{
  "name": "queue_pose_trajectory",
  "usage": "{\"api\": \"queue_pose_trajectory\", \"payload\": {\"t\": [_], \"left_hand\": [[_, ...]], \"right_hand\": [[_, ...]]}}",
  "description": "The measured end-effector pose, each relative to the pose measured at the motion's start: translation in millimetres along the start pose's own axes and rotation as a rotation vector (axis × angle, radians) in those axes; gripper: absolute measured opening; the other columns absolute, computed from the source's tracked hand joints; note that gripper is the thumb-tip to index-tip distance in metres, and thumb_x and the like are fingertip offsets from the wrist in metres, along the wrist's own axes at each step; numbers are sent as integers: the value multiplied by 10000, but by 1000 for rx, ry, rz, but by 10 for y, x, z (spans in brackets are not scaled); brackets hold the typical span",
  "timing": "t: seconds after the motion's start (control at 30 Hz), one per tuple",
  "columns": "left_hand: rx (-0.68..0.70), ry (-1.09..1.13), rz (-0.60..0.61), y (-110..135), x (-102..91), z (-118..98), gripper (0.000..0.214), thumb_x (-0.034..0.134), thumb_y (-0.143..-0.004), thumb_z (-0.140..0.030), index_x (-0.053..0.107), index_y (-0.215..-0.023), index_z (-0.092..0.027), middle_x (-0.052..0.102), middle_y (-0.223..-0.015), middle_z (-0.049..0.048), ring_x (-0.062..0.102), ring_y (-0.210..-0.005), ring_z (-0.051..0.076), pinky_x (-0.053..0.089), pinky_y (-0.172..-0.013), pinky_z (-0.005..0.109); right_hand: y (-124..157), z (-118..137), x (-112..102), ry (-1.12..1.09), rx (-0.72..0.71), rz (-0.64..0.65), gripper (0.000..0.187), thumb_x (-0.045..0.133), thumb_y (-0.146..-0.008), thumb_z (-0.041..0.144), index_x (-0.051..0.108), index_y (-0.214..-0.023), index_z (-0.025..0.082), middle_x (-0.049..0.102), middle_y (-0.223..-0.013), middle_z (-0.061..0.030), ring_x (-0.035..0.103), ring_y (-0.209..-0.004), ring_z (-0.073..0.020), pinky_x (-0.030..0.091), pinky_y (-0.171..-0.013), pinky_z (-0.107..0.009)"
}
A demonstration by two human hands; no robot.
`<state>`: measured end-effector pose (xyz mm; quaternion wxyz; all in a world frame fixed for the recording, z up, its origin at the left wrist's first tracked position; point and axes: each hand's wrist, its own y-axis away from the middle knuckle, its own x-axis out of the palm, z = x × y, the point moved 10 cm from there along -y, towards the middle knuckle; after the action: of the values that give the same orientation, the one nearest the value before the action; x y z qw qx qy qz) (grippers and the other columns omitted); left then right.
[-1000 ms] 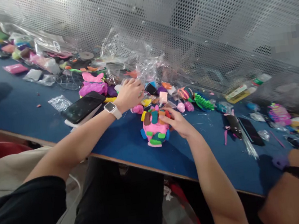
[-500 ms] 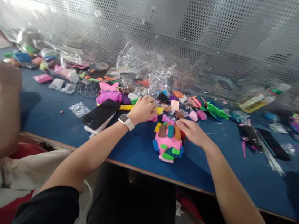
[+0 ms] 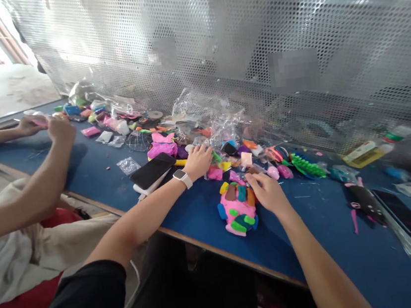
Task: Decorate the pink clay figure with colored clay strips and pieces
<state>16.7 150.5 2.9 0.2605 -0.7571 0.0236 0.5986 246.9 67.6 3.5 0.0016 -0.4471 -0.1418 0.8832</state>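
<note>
A rounded pink clay model (image 3: 238, 211), stuck with brown, teal, orange, green, blue and yellow pieces, rests on the blue table in front of me. My right hand (image 3: 269, 193) has its bent fingers and thumb against the model's upper right side; its far fingers are partly hidden. My left hand (image 3: 199, 162), with a white watch (image 3: 182, 177) on the wrist, reaches palm down over the clay pile, fingers stretched forward. Beside those fingers lie a yellow piece (image 3: 225, 165) and a pink packet (image 3: 215, 173). Whatever lies under the palm is hidden.
A black phone (image 3: 154, 171) lies left of my left hand, before a pink-purple clay figure (image 3: 162, 147). Clear plastic wrapping (image 3: 220, 124) heaps along the perforated metal panel (image 3: 244, 44). Rightward are a green spiky clay piece (image 3: 307, 165) and another phone (image 3: 405, 214). A co-worker's hands (image 3: 58, 129) hold something pink.
The view has tilted up, showing more of the panel. My left hand has drawn back slightly, uncovering more of the pink packet. My right hand stays at the model.
</note>
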Motion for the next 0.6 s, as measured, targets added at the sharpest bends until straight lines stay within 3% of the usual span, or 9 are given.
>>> {"api": "queue_pose_trajectory", "payload": {"t": [0.23,0.47,0.6], "left_hand": [[51,88,-73,-28,-65,-74,538,363,-1178,-130,550,-1679,-194,579,-1657,217,802,-1196,273,658,-986,400],[-68,241,-231,-73,-184,224,398,415,-1194,-198,586,-1549,-148,638,-1490,227,786,-1170,295,652,-986,416],[-132,351,-273,-73,-208,319,320,372,-1201,-218,640,-1364,-160,662,-1379,209,761,-1124,288,631,-1003,431]], "right_hand": [[32,122,-60,-150,-75,-119,791,510,-1025,962,781,-841,242,783,-930,-116,730,-884,-310,526,-842,-436],[57,119,-115,-186,-94,-185,594,633,-1068,767,760,-806,249,793,-918,-98,735,-878,-290,541,-854,-428],[66,110,-92,-195,-87,-176,529,665,-1071,702,778,-827,247,782,-915,-84,734,-873,-280,539,-831,-421]]}}
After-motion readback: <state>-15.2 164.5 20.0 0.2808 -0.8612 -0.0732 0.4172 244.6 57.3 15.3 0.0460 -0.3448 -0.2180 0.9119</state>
